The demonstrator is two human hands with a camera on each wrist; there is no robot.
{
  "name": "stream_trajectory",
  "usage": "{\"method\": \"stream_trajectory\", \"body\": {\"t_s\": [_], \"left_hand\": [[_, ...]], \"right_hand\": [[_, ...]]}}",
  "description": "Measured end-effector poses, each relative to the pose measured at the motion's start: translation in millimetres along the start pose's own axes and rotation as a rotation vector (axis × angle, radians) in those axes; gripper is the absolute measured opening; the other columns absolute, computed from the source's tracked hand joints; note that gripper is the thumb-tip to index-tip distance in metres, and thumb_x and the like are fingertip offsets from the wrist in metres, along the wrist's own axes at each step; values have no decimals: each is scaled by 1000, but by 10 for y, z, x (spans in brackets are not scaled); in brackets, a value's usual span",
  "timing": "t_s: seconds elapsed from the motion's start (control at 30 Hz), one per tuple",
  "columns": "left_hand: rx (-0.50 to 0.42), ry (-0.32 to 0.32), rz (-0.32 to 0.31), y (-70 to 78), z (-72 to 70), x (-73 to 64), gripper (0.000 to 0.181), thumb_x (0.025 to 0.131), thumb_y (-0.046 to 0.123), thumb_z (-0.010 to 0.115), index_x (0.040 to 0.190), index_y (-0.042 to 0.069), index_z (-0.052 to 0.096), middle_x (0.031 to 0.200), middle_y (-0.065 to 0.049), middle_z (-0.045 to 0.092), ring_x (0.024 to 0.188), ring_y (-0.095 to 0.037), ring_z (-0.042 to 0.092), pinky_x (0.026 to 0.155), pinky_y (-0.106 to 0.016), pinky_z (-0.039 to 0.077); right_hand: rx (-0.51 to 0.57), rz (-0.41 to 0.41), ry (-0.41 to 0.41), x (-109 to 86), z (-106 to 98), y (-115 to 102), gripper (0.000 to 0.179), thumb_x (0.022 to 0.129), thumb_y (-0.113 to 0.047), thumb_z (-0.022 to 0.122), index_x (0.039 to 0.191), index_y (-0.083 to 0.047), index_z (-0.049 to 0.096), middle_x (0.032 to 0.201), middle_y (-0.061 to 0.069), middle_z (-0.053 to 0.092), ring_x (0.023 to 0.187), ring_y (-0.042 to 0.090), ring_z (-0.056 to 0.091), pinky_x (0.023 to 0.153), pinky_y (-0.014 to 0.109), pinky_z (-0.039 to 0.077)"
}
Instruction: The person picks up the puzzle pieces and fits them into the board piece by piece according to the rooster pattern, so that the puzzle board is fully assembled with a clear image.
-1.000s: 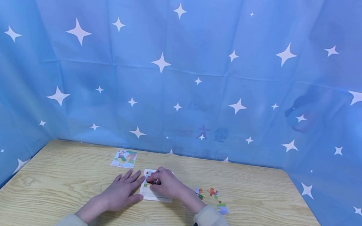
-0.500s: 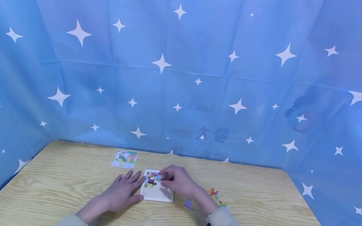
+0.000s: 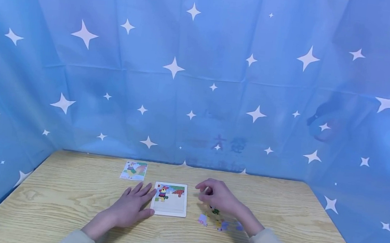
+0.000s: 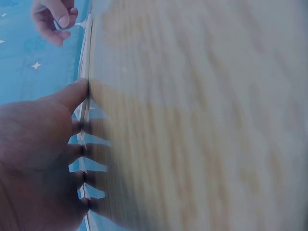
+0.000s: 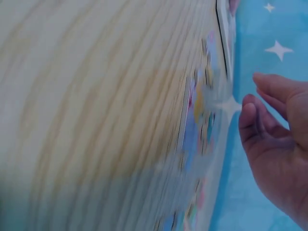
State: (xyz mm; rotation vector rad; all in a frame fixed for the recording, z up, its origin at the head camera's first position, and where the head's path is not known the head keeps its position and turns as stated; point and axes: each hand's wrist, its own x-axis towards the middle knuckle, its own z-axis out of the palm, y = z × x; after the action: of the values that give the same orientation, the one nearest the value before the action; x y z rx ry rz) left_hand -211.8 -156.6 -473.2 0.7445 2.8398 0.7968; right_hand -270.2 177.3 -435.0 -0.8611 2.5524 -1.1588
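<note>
A white puzzle tray (image 3: 175, 207) lies on the table, with joined rooster pieces (image 3: 163, 191) along its left side and top. At its upper right sits a red and green patterned part (image 3: 178, 192). My left hand (image 3: 130, 208) rests on the table with fingers spread, fingertips and thumb right at the tray's left edge. To the right of the tray, my right hand (image 3: 221, 198) hovers over loose puzzle pieces (image 3: 203, 220), its fingers loosely bent. In the right wrist view, nothing shows between the thumb and fingers of the right hand (image 5: 284, 130).
A picture card (image 3: 134, 170) of the rooster lies behind the left hand. Several loose pieces (image 3: 223, 225) are scattered below the right hand, some partly hidden by it. A blue star-patterned curtain (image 3: 199, 78) stands at the back edge of the wooden table (image 3: 66, 187).
My right hand has moved right, off the tray to above the loose pieces. The tray's upper right, covered before, now shows the red and green part. The left hand has stayed put.
</note>
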Motion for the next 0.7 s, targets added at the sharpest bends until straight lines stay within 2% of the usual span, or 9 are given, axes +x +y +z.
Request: {"method": "stream_trajectory", "body": {"t_s": [0.27, 0.53, 0.7], "left_hand": [[20, 10, 2, -23, 30, -3, 69, 104, 44, 57, 156, 2, 41, 163, -24, 30, 150, -51, 16, 112, -75, 15], [14, -3, -1, -29, 26, 9, 68, 105, 43, 57, 156, 3, 41, 163, -23, 29, 150, -51, 15, 112, -75, 15], [3, -6, -1, 20, -15, 1, 68, 105, 42, 57, 156, 1, 41, 163, -25, 29, 150, -52, 15, 112, -76, 15]], "right_hand": [[-12, 13, 1, -134, -162, 105, 26, 99, -3, 66, 124, 5, 67, 99, 6, 65, 70, 23, 64, 61, 29, 54], [-19, 21, -32, -233, -278, 210, 29, 95, -2, 70, 123, 5, 68, 100, 7, 67, 76, 15, 62, 64, 28, 52], [35, 56, -77, -283, -316, 254, 35, 92, -1, 75, 125, 4, 67, 101, 9, 66, 80, 18, 62, 67, 27, 53]]}}
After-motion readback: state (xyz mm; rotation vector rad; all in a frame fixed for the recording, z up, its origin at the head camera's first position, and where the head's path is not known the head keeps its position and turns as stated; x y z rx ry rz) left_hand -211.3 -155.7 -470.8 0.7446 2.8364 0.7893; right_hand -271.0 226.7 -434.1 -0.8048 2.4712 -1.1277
